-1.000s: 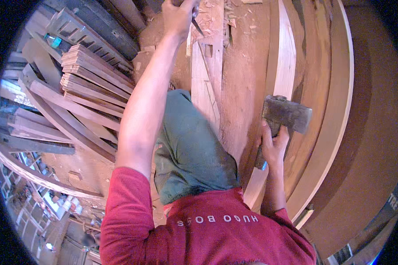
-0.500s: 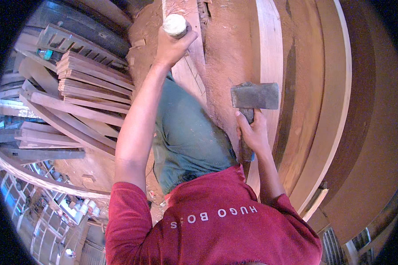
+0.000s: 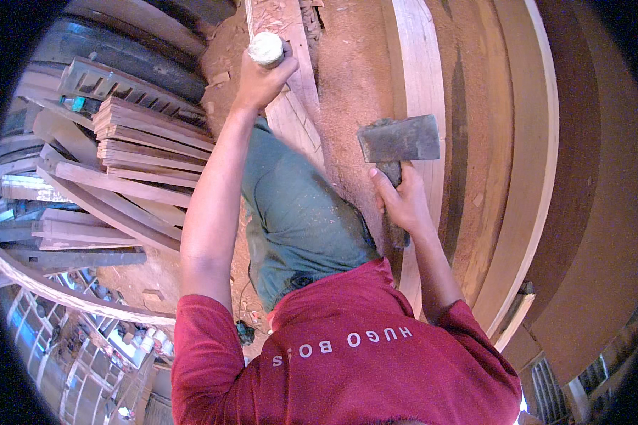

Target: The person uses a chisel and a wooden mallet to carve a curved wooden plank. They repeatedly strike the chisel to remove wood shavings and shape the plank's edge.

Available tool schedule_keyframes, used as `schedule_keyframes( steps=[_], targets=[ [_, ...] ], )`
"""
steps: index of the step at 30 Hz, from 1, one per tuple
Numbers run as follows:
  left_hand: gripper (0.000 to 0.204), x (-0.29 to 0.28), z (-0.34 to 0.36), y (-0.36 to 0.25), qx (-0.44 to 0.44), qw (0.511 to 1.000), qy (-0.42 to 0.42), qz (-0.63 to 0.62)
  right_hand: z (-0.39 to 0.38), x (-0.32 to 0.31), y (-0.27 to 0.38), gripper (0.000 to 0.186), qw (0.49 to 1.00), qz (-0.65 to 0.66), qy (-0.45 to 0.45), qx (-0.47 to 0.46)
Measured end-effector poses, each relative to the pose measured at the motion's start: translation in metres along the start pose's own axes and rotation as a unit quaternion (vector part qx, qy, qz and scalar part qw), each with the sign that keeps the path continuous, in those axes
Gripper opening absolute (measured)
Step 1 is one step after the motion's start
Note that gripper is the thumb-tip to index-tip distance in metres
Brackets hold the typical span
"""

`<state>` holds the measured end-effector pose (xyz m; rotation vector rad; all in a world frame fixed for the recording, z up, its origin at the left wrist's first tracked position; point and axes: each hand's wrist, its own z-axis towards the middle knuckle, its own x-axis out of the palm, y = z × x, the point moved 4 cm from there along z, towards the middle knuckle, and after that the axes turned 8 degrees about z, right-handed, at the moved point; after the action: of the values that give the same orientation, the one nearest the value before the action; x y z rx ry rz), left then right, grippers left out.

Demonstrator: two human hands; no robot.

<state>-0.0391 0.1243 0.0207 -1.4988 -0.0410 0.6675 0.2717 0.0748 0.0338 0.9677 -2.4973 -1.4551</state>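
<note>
My left hand is closed round an upright chisel handle with a round, pale end. The chisel's blade is hidden beneath the hand, over a light wooden board lying lengthwise ahead of me. My right hand grips a hammer by its dark handle, with the thumb along the side. The hammer's blocky grey metal head is raised to the right of the board, apart from the chisel.
Stacked wooden slats and curved planks lie at the left. Along the right side run long boards and a large curved wooden panel. Sawdust and shavings cover the ground between them. My leg stretches between my arms.
The hammer in my right hand has moved slightly farther away and left. My left hand keeps its hold on the chisel. The whole view has shifted and turned a little.
</note>
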Motion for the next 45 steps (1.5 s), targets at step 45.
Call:
schedule_keyframes(
  steps=[45],
  targets=[
    [0.021,0.011,0.004,0.019,0.055,0.997,0.011,-0.047,0.056,0.016,0.225,0.039,0.889,-0.299,0.068,-0.339]
  ],
)
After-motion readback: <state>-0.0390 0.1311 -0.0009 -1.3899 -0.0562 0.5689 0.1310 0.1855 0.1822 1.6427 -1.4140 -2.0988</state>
